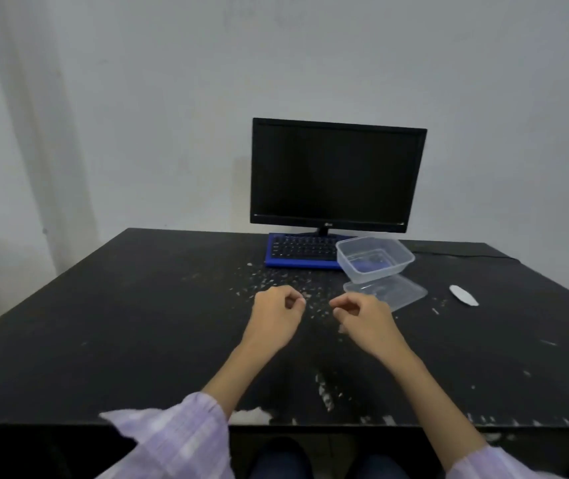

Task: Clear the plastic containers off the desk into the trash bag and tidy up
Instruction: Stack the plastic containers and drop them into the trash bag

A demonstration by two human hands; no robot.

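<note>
Both hands [278,314] [362,318] curled — container [374,259] beyond

The container [375,259] hides the right end of the keyboard [302,251] and leans over the far part of the lid [387,292]. The monitor [336,174] hides its own stand, apart from a short neck. The fingertips of the left hand [276,314] and the right hand [362,314] curl inward, so it cannot be determined whether they pinch anything.

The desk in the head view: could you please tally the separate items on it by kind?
Clear rectangular plastic container: 1
Clear flat plastic lid: 1
Black monitor: 1
Blue-framed black keyboard: 1
Small white oblong object: 1
Total: 5
</note>
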